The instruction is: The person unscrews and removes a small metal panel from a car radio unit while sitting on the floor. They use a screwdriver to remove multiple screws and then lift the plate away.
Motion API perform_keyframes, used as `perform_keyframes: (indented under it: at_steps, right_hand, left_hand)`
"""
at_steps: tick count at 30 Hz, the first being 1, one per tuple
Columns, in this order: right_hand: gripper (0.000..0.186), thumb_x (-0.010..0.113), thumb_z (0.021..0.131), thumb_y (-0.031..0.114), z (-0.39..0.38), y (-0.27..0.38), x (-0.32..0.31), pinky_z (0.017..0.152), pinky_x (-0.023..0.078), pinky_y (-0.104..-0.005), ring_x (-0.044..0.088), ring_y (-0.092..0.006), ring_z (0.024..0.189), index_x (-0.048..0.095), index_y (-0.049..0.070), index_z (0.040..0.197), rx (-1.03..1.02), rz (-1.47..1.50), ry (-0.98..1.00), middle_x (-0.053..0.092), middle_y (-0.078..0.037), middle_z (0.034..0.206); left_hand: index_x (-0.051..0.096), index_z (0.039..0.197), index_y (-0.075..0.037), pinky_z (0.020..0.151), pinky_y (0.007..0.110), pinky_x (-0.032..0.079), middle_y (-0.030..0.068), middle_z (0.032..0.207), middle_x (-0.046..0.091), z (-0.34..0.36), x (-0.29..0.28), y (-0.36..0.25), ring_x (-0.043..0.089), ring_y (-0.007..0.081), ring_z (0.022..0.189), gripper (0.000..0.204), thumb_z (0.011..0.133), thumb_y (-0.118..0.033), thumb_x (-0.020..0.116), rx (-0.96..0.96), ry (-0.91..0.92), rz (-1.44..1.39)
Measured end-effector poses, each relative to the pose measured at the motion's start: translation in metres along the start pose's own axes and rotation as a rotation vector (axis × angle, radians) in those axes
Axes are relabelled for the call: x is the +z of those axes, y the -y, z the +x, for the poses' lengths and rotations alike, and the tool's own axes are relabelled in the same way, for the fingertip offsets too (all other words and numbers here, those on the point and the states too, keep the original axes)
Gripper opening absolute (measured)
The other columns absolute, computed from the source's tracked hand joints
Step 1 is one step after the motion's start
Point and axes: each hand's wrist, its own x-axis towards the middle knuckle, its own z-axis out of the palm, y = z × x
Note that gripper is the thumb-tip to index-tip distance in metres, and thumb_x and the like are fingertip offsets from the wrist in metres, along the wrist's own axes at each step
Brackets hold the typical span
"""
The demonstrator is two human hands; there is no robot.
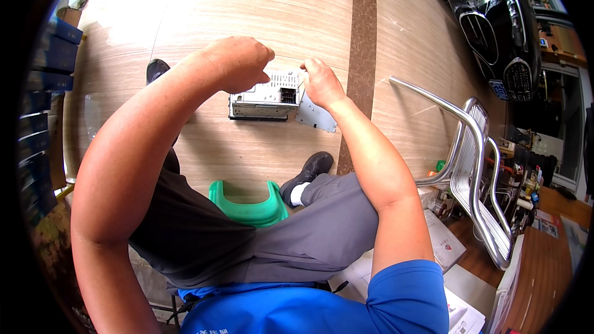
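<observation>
Curling its fingers above the silver metal box (260, 110), the left hand (246, 65) hangs opposite the right hand (323, 84), bent at the far right corner; whether either pinches anything, I can't tell. The box sits on the floor (207, 148), its black socket (288, 96) uncabled. A grey plate (316, 117) lies alongside, seemingly unattached, so I'd judge the job partway.

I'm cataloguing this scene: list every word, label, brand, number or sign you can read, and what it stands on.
I copy out no text; what shows:
Blue shirt: pale lettering, cut off by the lower edge.
Blue boxes: marks too small to read.
Car's blue plate: too small.
Pale flat item, red emblem: print too small.
Metal unit: none legible.
</observation>
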Motion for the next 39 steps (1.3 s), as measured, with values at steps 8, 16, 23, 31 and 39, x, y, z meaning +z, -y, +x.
perform_keyframes:
  at_steps: [8, 16, 23, 31, 39]
  right_hand:
    - [0.021, 0.052, 0.087, 0.003, 0.0005, -0.0027, 0.0014, 0.095, 0.050, -0.0439, 0.061, -0.0392, 0.106, 0.062, -0.003, 0.104, -0.002, -0.007, -0.005, 0.064, -0.024, 0.108]
    - [0.022, 0.051, 0.087, 0.003, 0.0010, 0.0003, -0.0010, 0.095, 0.050, -0.0440, 0.061, -0.0395, 0.107, 0.063, -0.003, 0.105, -0.006, 0.001, 0.004, 0.064, -0.024, 0.109]
    - [0.022, 0.051, 0.087, 0.004, 0.0008, -0.0004, -0.0015, 0.094, 0.050, -0.0442, 0.061, -0.0395, 0.106, 0.063, -0.003, 0.105, -0.006, -0.004, 0.011, 0.065, -0.024, 0.109]
    - [0.025, 0.051, 0.087, 0.002, 0.0014, -0.0020, 0.0003, 0.094, 0.051, -0.0454, 0.062, -0.0408, 0.106, 0.063, 0.000, 0.108, 0.003, -0.020, 0.026, 0.064, -0.024, 0.113]
    - [0.022, 0.051, 0.088, 0.004, 0.0010, -0.0028, 0.0018, 0.094, 0.050, -0.0439, 0.062, -0.0395, 0.106, 0.063, -0.003, 0.105, -0.002, -0.018, 0.000, 0.065, -0.024, 0.109]
  left_hand:
    - [0.066, 0.113, -0.001, 0.090, 0.043, 0.053, 0.0177, 0.105, 0.071, 0.0003, -0.0007, -0.0008, 0.067, 0.0331, 0.105, 0.033, 0.092, -0.026, 0.069, 0.002, 0.005, 0.005]
    - [0.066, 0.110, -0.001, 0.089, 0.043, 0.053, 0.0175, 0.103, 0.072, 0.0009, 0.0022, 0.0012, 0.067, 0.0332, 0.103, 0.032, 0.092, -0.026, 0.070, 0.014, -0.017, 0.014]
    - [0.066, 0.109, -0.001, 0.088, 0.043, 0.054, 0.0172, 0.103, 0.072, 0.0019, 0.0028, 0.0013, 0.067, 0.0329, 0.103, 0.031, 0.092, -0.027, 0.070, 0.008, -0.010, 0.012]
    - [0.066, 0.111, -0.001, 0.090, 0.043, 0.053, 0.0172, 0.104, 0.072, 0.0004, 0.0010, 0.0002, 0.067, 0.0326, 0.104, 0.031, 0.092, -0.027, 0.069, 0.006, -0.007, 0.016]
    - [0.066, 0.114, -0.002, 0.091, 0.043, 0.053, 0.0173, 0.107, 0.071, 0.0008, 0.0010, -0.0001, 0.066, 0.0327, 0.106, 0.033, 0.092, -0.027, 0.068, -0.001, 0.002, 0.012]
